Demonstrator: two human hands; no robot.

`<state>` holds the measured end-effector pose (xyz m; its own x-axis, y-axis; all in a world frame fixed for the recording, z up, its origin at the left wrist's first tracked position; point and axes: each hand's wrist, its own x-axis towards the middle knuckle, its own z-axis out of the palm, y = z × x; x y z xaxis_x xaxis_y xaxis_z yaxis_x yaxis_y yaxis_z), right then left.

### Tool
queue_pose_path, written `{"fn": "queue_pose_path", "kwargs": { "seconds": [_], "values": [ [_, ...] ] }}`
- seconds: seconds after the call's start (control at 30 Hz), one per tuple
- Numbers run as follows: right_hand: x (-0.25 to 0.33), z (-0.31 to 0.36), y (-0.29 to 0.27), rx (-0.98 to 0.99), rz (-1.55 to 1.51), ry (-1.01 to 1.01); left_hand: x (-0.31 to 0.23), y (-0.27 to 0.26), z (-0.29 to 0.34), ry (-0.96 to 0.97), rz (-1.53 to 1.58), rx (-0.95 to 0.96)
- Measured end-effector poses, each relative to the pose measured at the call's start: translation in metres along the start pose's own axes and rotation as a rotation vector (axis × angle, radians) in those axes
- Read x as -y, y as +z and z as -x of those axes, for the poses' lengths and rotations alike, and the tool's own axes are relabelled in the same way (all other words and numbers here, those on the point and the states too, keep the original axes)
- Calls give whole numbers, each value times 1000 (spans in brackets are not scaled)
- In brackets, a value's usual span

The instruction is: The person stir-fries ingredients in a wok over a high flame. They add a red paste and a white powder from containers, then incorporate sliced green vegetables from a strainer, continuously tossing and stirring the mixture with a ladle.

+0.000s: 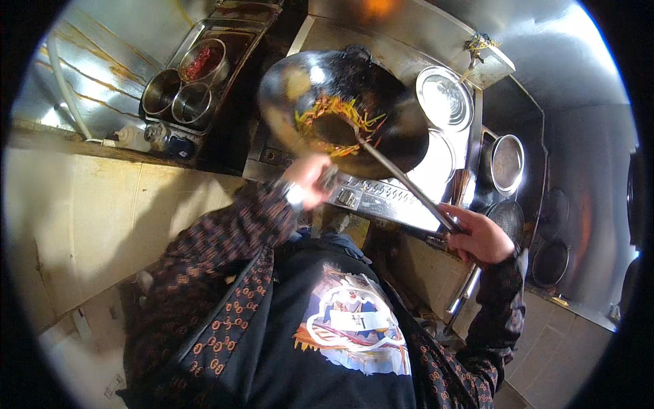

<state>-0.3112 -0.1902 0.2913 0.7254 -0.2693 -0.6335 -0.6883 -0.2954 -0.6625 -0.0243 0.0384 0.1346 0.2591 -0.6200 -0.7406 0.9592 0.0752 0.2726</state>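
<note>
A large dark wok point(395, 129) stands tilted on the steel stove. Thin green and orange strips of food point(340, 105) lie in a ring in it, around the dark bowl of a long-handled ladle point(402, 177). My right hand point(480, 235) is wrapped round the ladle's handle, to the right of the wok. At the wok's near left rim, my left hand point(312, 179) is closed and slightly blurred. A small greyish thing shows at its fingers; I cannot tell whether it is a cloth or the wok's ear.
Several metal pots, one pot point(203, 60) with red contents, stand in a tray at the far left. Beside them is a squeeze bottle point(133, 138). Right of the wok lie a round metal lid point(444, 99), a brush point(462, 187) and a steel pot point(507, 165).
</note>
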Motion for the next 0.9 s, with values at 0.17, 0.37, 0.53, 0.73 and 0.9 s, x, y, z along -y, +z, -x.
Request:
{"fn": "queue_pose_path", "kwargs": {
  "seconds": [0.17,0.37,0.53,0.73,0.9],
  "values": [
    [-24,-128,42,-425,439,-475,19,-72,-145,569,-834,180],
    [-23,-52,63,-512,434,-388,68,-147,-88,603,-1104,184],
    [17,-4,29,-174,246,-8,8,-55,-106,821,-997,318],
    [18,-103,81,-557,400,-207,42,-80,-112,59,-490,6],
    [9,4,61,-414,268,-377,41,-94,-28,5,-473,59]
  ]
}}
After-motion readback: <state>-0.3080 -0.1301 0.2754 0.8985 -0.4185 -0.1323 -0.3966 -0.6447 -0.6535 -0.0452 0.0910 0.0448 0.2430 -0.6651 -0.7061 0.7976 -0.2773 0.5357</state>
